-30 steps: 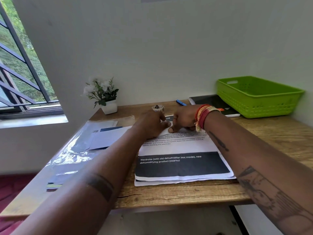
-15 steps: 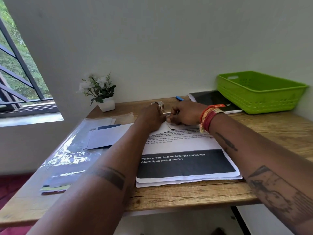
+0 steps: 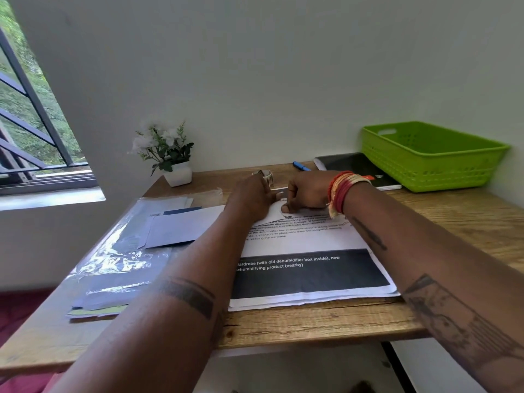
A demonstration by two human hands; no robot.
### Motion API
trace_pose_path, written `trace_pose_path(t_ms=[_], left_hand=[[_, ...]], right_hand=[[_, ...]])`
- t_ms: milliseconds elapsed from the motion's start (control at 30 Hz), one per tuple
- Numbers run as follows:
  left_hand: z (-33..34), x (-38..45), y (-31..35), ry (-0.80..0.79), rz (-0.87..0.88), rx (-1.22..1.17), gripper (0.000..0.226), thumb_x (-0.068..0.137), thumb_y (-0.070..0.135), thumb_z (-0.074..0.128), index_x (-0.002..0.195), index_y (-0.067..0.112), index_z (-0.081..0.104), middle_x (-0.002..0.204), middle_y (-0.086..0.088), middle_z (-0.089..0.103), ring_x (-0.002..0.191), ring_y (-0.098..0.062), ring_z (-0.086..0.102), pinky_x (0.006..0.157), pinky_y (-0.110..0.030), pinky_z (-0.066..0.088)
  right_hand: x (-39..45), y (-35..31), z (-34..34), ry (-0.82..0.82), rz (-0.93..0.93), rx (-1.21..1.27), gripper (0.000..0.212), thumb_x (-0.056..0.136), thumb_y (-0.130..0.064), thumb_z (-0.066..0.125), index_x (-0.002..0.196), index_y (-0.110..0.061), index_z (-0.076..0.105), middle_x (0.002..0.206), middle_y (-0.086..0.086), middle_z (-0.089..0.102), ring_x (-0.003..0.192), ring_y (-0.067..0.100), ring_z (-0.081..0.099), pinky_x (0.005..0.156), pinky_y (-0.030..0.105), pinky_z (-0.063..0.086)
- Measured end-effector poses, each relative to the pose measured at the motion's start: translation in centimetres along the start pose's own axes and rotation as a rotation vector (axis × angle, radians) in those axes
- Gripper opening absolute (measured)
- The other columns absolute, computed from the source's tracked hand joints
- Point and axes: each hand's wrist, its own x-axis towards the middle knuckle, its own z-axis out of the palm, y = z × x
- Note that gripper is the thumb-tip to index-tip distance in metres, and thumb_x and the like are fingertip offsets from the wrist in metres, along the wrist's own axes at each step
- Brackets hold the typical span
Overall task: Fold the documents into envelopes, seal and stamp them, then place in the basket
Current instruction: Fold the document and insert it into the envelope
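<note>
A stack of printed documents (image 3: 306,242) lies in the middle of the wooden desk (image 3: 312,324), its top sheet showing a black band. Both hands meet at that sheet's far edge. My right hand (image 3: 307,194) pinches a lifted, curled corner of the top sheet under its thumb. My left hand (image 3: 252,201) grips the same edge just beside it, its fingertips mostly hidden. Pale envelopes (image 3: 175,229) lie to the left of the stack. A small sticker roll (image 3: 266,175) stands just behind my left hand. The green basket (image 3: 431,160) sits at the back right.
A clear plastic sleeve (image 3: 113,259) with more envelopes covers the desk's left side. A potted white flower (image 3: 173,157) stands at the back left. A blue pen (image 3: 302,166) and a black notebook (image 3: 357,170) lie near the basket. A window opens on the left.
Both hands stay at the sheet's far edge. The sheet's corner has lifted off the stack and curls between them, and my right thumb now presses on it.
</note>
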Motion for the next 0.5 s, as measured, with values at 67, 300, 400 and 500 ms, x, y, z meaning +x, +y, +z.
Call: trace_pose_path(t_ms=[67, 300, 400, 500], left_hand=[[-0.1, -0.1, 0.1, 0.010, 0.005, 0.007, 0.023, 0.089, 0.041, 0.073, 0.086, 0.019, 0.069, 0.097, -0.003, 0.069, 0.097, -0.024, 0.063, 0.075, -0.029, 0.040], [-0.4, -0.2, 0.4, 0.061, 0.008, 0.039, 0.018, 0.093, 0.032, 0.070, 0.094, 0.015, 0.075, 0.108, -0.006, 0.072, 0.104, -0.025, 0.064, 0.079, -0.026, 0.037], [-0.3, 0.1, 0.1, 0.030, -0.014, 0.026, 0.023, 0.092, 0.034, 0.070, 0.081, 0.014, 0.071, 0.092, -0.007, 0.071, 0.094, -0.026, 0.066, 0.073, -0.028, 0.037], [-0.2, 0.1, 0.0, 0.050, -0.022, 0.029, 0.025, 0.092, 0.035, 0.068, 0.077, 0.016, 0.070, 0.087, -0.006, 0.070, 0.088, -0.026, 0.064, 0.071, -0.028, 0.037]], right_hand=[[0.0, 0.3, -0.2, -0.057, -0.011, 0.043, 0.045, 0.090, -0.044, 0.071, 0.112, -0.005, 0.071, 0.084, 0.008, 0.068, 0.074, 0.018, 0.057, 0.073, 0.031, 0.050], [0.1, 0.4, -0.2, -0.120, -0.021, 0.097, 0.049, 0.091, -0.040, 0.070, 0.121, -0.001, 0.066, 0.079, 0.003, 0.060, 0.063, 0.013, 0.048, 0.060, 0.025, 0.043], [0.1, 0.7, -0.1, -0.128, -0.039, 0.115, 0.048, 0.091, -0.040, 0.070, 0.121, -0.002, 0.066, 0.092, 0.007, 0.062, 0.074, 0.019, 0.051, 0.062, 0.026, 0.045], [0.2, 1.2, 0.1, -0.137, -0.049, 0.160, 0.052, 0.089, -0.042, 0.072, 0.120, 0.000, 0.065, 0.097, 0.009, 0.060, 0.080, 0.022, 0.050, 0.067, 0.030, 0.045]])
